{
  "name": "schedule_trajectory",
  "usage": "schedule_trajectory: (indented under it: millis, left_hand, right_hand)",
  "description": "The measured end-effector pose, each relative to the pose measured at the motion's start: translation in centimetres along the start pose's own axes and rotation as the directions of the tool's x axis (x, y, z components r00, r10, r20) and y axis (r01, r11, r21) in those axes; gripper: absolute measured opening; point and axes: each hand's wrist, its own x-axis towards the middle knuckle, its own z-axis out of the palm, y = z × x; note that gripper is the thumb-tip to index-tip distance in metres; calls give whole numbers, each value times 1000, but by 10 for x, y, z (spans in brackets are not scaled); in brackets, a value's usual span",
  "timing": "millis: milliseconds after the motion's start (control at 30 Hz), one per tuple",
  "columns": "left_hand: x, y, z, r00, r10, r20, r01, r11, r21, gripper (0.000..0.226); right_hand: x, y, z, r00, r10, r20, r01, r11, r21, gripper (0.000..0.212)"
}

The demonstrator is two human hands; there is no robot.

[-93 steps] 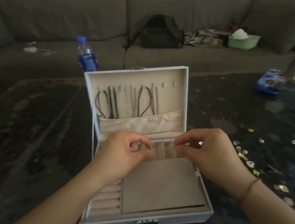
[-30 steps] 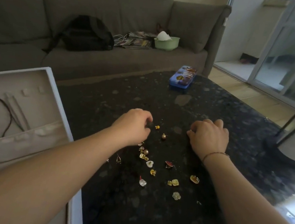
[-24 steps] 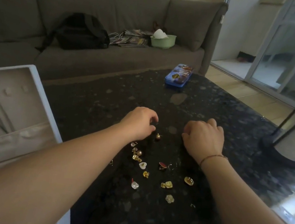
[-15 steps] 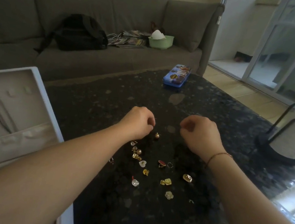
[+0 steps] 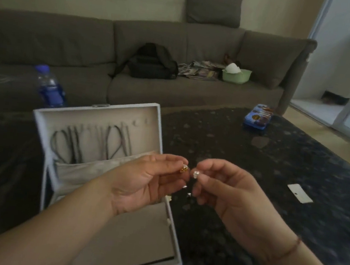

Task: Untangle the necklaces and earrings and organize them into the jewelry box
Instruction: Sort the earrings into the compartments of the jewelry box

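The white jewelry box [image 5: 173,260] stands open on the dark table, its lid upright with several dark cord necklaces [image 5: 94,145] hanging inside above a cloth pocket. My left hand [image 5: 142,181] is raised palm up over the box and pinches a small gold earring [image 5: 184,168]. My right hand [image 5: 226,190] is level with it, just to the right, and pinches a small pale earring [image 5: 196,174]. The two earrings are held close together, a little apart. Two tiny pieces [image 5: 187,190] show on the table below the fingers.
A blue-capped water bottle [image 5: 49,87] stands behind the box at the left. A blue tin [image 5: 257,119] lies at the table's far right, a white card [image 5: 300,192] nearer. The grey sofa [image 5: 92,46] behind holds a black backpack [image 5: 153,63], magazines and a green bowl [image 5: 237,75].
Both hands have lifted off the table, each with an earring pinched, and have come back toward the box. My view has swung left, so the scattered earrings are out of sight.
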Motion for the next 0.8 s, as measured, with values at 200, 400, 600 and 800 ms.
schedule_trajectory:
  millis: [200, 400, 600, 800]
  left_hand:
    - [-51, 0, -44, 995, 35, -95, -29, 997, 71, 18]
    - [-68, -6, -76, 978, 76, -195, -62, 995, 80, 24]
    - [-72, -14, -89, 977, 97, -192, -75, 990, 123, 19]
    - [-59, -16, -75, 953, 236, -190, -114, 860, 497, 14]
  right_hand:
    - [10, 29, 48, 1000, 21, -7, -21, 998, -53, 18]
    - [21, 50, 75, 999, 46, 19, -41, 972, -230, 17]
    - [24, 54, 81, 998, 55, 21, -45, 940, -340, 18]
    - [17, 33, 59, 999, 23, -36, -29, 980, -198, 21]
